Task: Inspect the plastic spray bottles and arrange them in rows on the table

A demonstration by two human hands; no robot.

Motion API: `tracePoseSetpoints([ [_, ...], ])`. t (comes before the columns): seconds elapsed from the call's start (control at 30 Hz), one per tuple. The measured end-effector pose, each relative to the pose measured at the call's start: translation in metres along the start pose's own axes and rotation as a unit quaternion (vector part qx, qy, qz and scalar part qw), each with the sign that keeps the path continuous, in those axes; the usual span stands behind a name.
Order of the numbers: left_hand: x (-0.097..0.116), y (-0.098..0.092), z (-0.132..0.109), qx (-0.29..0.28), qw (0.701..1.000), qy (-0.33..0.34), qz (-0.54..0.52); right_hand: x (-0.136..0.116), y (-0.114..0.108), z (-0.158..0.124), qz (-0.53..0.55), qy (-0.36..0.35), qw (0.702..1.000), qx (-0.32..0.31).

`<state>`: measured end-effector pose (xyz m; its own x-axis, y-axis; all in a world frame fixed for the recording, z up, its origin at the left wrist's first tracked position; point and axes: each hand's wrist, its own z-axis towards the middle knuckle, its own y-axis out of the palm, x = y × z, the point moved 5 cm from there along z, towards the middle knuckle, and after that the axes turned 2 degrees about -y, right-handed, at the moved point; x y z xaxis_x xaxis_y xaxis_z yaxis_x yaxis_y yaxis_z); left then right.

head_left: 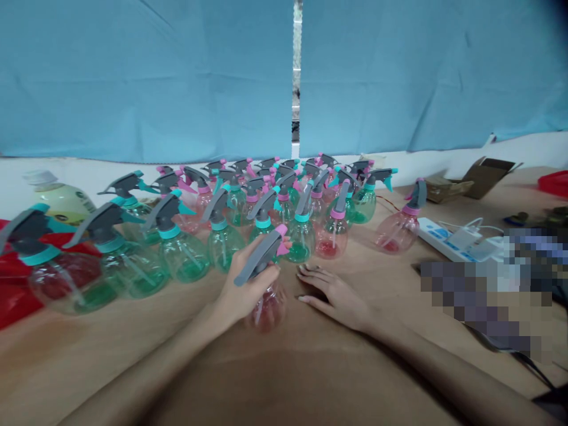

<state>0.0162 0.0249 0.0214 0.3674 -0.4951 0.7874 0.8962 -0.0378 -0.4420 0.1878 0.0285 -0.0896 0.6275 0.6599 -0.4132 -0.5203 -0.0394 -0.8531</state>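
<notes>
Spray bottle (268, 306) is gripped by left hand (244, 290), right hand (336, 296) lies flat, and jug lettering (84, 200) is blurred.

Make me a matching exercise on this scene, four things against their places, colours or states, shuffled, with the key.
1. Left hand
2. Right hand
3. Power strip
4. Cloth

A. Resting on the table, holding nothing
B. Blue, hanging at the back
C. Gripping a pink-nozzled spray bottle
D. White and blue, over to the right

Pairs: 1-C, 2-A, 3-D, 4-B
</notes>
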Motion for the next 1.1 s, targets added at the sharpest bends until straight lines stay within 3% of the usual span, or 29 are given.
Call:
tracePoseSetpoints([
  [0.83,-0.0032,-0.0023,-0.0002,-0.001,1.000,-0.005,0.024,0.0008,0.0003,0.0007,0.003,-0.007,1.000,0.005],
  [1.1,-0.0004,-0.0061,-0.0001,0.019,0.998,0.026,0.055,-0.0016,-0.0012,0.0015,0.014,0.006,1.000,0.002],
])
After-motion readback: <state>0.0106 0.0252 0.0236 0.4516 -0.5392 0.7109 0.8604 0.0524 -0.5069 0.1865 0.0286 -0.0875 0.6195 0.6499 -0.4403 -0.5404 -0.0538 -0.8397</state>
